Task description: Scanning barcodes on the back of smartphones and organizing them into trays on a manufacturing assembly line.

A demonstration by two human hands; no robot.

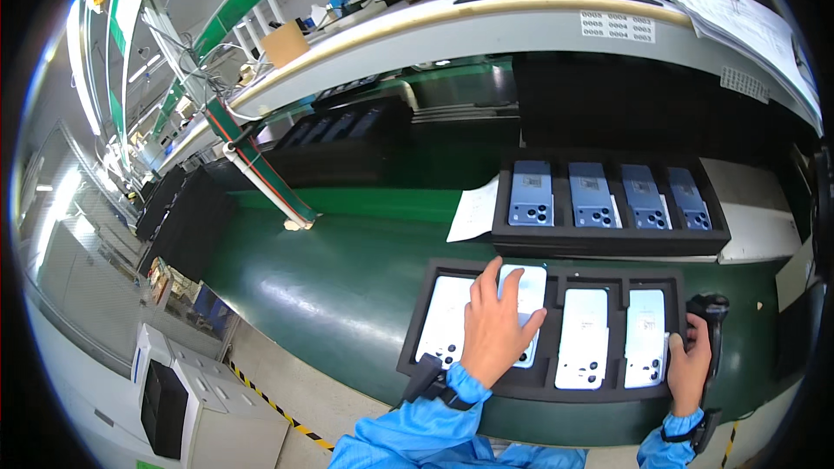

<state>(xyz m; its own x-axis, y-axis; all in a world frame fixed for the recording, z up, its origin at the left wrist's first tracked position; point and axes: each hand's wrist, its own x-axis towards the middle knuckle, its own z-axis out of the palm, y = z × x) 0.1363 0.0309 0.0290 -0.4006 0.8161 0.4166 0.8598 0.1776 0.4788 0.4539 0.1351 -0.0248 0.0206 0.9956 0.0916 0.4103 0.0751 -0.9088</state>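
In front of me a black foam tray (615, 276) holds several pale smartphones in separate slots, camera ends toward me. My left hand (497, 326) is closed over the second smartphone (532, 282) from the left, thumb at its right side and fingers across its back. That phone's far end sits higher in the picture than its neighbours'. My palm hides much of it and part of the leftmost phone (447, 308). Around the tray's right edge curls my right hand (691, 365), beside the rightmost phone (645, 330). A black handheld scanner (714, 308) stands just past those fingers.
Behind it, a second black foam tray (608, 243) carries several blue smartphones (532, 194), with a white paper sheet (473, 213) at its left. Above the green bench (330, 269) runs a shelf (521, 30) with a monitor. A green post with a white pipe (265, 182) rises at left.
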